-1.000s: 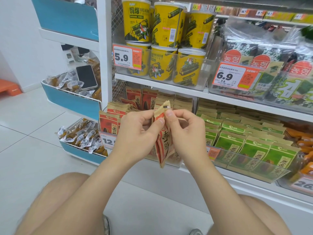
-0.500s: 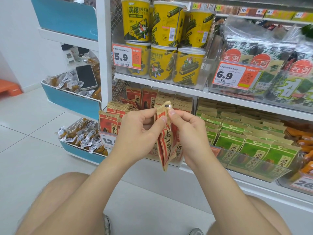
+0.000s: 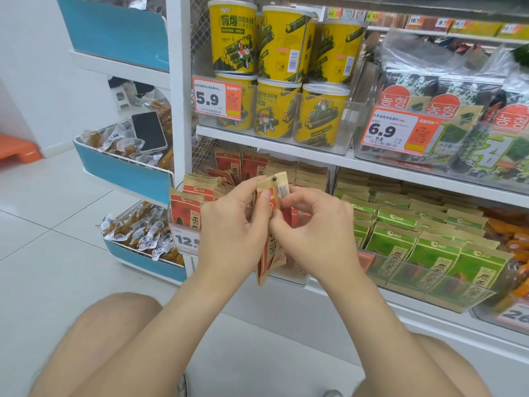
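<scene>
In front of a shop shelf, seen from the head camera, a person crouches with both hands raised at the level of the lower shelf (image 3: 286,277). The left hand (image 3: 232,224) grips a few flat snack packets (image 3: 267,253) upright, its thumb pressed on the front near the top and its fingers curled round behind. The right hand (image 3: 312,224) pinches the same snack packets from the other side, fingertips on the top corner just below a small barcode. The packets are tan with a red panel and large dark Chinese characters, partly hidden by the hands. They hang in the air just in front of the row of matching red packets (image 3: 186,207) on the lower shelf.

Below that row a price tag (image 3: 184,239) reads "12.", with the rest covered by the left hand. To the right stand green packets (image 3: 435,259) of the same make behind a clear tray front. On the shelf above, yellow tubs (image 3: 274,110) are stacked two high; the upper ones read "嗨爆", and their orange tag (image 3: 217,100) reads "5.9". Beside them lie seaweed packs (image 3: 446,110) with Korean writing on red arches, tagged "6.9" (image 3: 399,133) with a small "7.5" beneath. A tag (image 3: 515,316) at the right edge shows "26", cut off. At the left, a dark phone (image 3: 148,131) lies on wrapped snacks in a blue-fronted basket (image 3: 123,170).
</scene>
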Available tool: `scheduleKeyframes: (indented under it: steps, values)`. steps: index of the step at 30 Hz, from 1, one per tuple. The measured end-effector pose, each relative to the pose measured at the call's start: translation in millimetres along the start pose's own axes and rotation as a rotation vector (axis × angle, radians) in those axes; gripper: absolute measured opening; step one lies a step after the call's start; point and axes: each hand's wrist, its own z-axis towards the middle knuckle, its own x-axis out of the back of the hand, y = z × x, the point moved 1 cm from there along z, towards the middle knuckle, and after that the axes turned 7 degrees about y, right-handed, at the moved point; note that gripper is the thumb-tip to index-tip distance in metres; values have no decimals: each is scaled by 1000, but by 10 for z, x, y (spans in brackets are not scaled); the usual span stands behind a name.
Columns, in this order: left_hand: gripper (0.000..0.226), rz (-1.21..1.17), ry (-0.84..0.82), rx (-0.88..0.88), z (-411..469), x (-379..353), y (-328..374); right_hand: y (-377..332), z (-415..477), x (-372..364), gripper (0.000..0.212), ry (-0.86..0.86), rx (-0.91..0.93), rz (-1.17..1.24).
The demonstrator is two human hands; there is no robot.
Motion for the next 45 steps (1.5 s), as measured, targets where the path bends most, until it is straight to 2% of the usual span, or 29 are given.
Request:
scheduleKeyframes:
  steps: [3, 8, 11, 13, 15, 20, 25, 29, 32, 35, 39, 45]
  values:
    - [24, -28, 33, 9, 22, -10, -3, 6, -25, 5, 19, -89, 6, -52]
    - [21, -233, 2, 222, 153, 76, -32, -27, -50, -3, 25, -90, 54, 96]
    - [20, -359, -49, 300, 180, 94, -29, -7, -69, -9, 56, -124, 143, 38]
    - [22, -404, -111, 300, 172, 85, -21, 18, -84, -31, 67, -166, 174, -13]
    - [24, -434, -152, 301, 160, 77, -7, 24, -93, -42, 64, -176, 182, -9]
    - [25, -618, -94, 468, 175, 108, 1, 23, -67, -39, 47, -157, 98, 199]
    - [23, -617, -193, 460, 158, 71, -20, 35, -163, -138, 32, -132, 28, 214]
    - [19, -631, -205, 489, 197, 122, -28, 2, -175, -194, 21, -68, 38, 280]
    - [30, -598, -205, 487, 211, 152, -41, -48, -151, -184, 16, -55, -34, 417]
    - [38, -589, -191, 515, 202, 121, -53, -91, -140, -193, 18, -58, -148, 561]
    - [31, -569, -197, 529, 200, 104, -46, -106, -121, -210, 22, -71, -316, 693]
    - [27, -561, -180, 546, 203, 112, -28, -102, -101, -230, 25, -87, -393, 739]
